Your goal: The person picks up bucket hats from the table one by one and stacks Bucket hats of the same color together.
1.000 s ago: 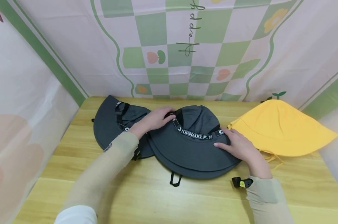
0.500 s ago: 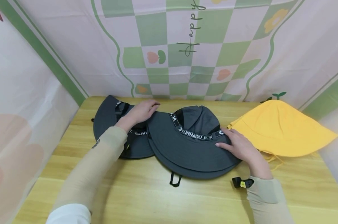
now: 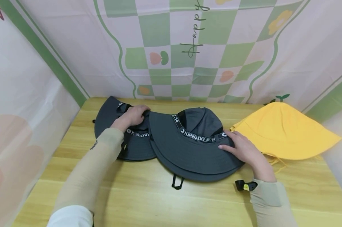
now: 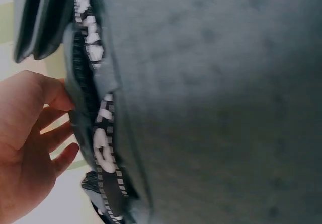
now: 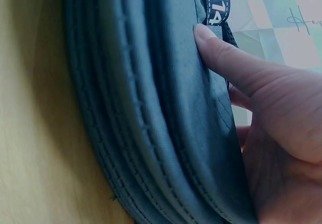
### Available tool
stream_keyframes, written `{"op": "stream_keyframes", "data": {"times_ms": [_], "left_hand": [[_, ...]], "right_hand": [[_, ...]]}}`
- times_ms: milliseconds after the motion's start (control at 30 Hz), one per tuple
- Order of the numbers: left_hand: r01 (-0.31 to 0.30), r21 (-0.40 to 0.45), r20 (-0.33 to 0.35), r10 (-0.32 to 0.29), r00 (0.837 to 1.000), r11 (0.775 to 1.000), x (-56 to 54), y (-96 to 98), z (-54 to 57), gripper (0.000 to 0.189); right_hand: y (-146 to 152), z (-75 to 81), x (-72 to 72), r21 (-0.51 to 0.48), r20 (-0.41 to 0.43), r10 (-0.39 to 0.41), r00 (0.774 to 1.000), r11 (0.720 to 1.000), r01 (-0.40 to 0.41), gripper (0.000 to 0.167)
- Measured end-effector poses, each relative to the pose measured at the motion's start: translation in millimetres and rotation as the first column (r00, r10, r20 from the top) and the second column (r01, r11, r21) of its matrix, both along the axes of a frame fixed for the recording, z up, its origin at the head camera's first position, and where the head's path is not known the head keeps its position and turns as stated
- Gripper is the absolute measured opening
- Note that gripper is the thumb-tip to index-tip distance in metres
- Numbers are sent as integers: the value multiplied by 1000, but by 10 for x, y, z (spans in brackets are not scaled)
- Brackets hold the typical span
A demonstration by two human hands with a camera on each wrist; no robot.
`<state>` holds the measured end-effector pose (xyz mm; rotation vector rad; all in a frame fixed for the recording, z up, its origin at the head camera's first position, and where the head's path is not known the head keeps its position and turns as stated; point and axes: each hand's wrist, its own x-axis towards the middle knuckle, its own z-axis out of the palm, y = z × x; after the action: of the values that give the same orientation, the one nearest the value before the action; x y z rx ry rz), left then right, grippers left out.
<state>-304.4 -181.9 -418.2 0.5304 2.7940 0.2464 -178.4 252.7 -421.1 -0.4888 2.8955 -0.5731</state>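
Observation:
Two dark grey sun hats lie folded on the table, their brims overlapping. My left hand is at the crown of the left grey hat, thumb and fingers at its far edge. In the left wrist view, the thumb touches the fabric beside the lettered band, and some fingertips are hidden behind. My right hand grips the right end of the other grey hat, which has a "TORNADO" band. Its thumb presses the brim; the fingers are mostly hidden behind it.
A yellow hat with thin cords lies at the right, close to my right hand. A black strap loop sticks out below the right grey hat. The wooden table meets a patterned cloth at the back.
My left hand has left the edge of the right grey hat and moved left onto the crown of the left one. My right hand has stayed in place.

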Motion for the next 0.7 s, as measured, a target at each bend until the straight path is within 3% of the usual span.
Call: {"op": "stream_keyframes", "data": {"times_ms": [167, 433, 700], "left_hand": [[-22, -2, 18, 22, 1000, 1000, 22, -27, -26, 46], [8, 30, -78, -5, 997, 1000, 85, -172, -55, 30], [12, 178, -122, 9, 992, 984, 201, -381, 13, 28]], "right_hand": [[-1, 7, -2, 0, -2, 4, 1000, 1000, -4, 72], [0, 14, 2, -3, -2, 3, 1000, 1000, -3, 71], [0, 28, 9, -21, -27, -18, 999, 1000, 17, 74]]}}
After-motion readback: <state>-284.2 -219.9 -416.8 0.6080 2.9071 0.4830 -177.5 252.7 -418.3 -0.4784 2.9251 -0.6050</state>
